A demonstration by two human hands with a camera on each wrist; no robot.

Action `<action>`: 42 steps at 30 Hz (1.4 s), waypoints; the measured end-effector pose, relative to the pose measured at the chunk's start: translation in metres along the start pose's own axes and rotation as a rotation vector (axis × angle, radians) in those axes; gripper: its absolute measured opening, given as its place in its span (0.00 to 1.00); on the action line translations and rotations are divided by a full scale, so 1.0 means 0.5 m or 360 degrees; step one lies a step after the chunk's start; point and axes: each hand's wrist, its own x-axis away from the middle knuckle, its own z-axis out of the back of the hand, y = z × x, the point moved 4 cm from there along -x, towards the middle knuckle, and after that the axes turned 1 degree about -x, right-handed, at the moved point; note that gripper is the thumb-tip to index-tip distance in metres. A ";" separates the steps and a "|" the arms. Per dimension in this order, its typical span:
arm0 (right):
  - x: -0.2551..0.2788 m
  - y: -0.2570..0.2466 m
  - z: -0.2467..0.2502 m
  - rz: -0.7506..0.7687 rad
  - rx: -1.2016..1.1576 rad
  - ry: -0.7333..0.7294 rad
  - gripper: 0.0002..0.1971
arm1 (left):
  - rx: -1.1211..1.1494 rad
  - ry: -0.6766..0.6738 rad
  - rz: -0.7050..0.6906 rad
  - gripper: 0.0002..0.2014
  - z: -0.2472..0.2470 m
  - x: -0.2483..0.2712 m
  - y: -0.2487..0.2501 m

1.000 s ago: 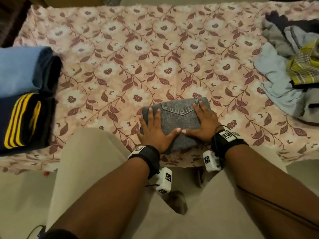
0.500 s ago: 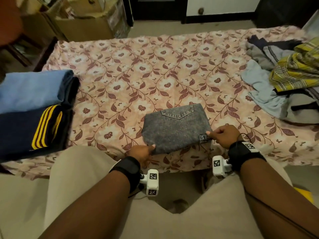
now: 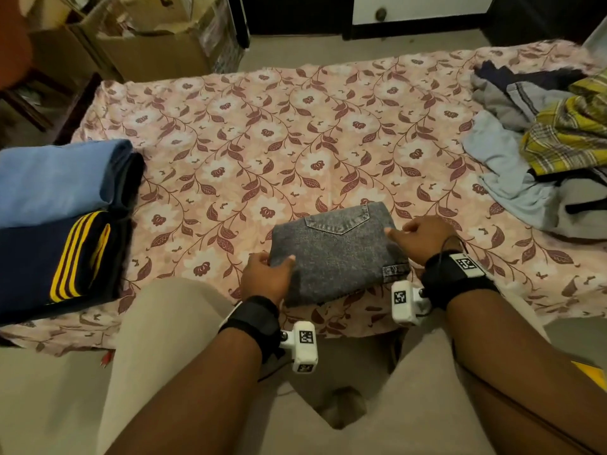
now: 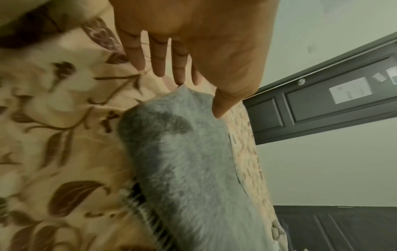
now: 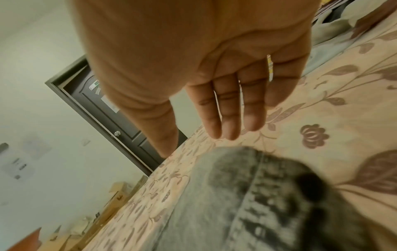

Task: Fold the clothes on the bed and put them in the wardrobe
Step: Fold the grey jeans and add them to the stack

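Folded grey jeans (image 3: 338, 254) on bed (image 3: 262, 126), near edge at 6 o'clock, between both grips. Left hand (image 3: 262, 277) at the 8 o'clock corner: thumb on top, fingers straight. Right hand (image 3: 423, 238) at the 3 o'clock edge: fingers straight, nothing held. Mottled denim; pocket tip points to 6 o'clock; long axis unclear.

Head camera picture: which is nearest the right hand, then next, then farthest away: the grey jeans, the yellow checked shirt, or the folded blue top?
Starting from the right hand:
1. The grey jeans, right beside it, on its left.
2. The yellow checked shirt, farther back on the right side of the bed.
3. The folded blue top, far across on the left side.
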 end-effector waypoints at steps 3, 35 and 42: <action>-0.044 -0.034 -0.005 0.0017 -0.0046 0.0114 0.22 | -0.0072 0.0096 -0.0083 0.31 -0.005 -0.047 0.040; 0.051 0.022 -0.106 -0.0583 -0.1324 -0.0803 0.46 | -0.0108 0.0248 -0.0377 0.16 -0.012 0.015 0.055; 0.128 -0.052 -0.080 -0.0520 -0.1723 -0.0522 0.14 | -0.0061 -0.0108 -0.0330 0.26 0.014 0.077 0.044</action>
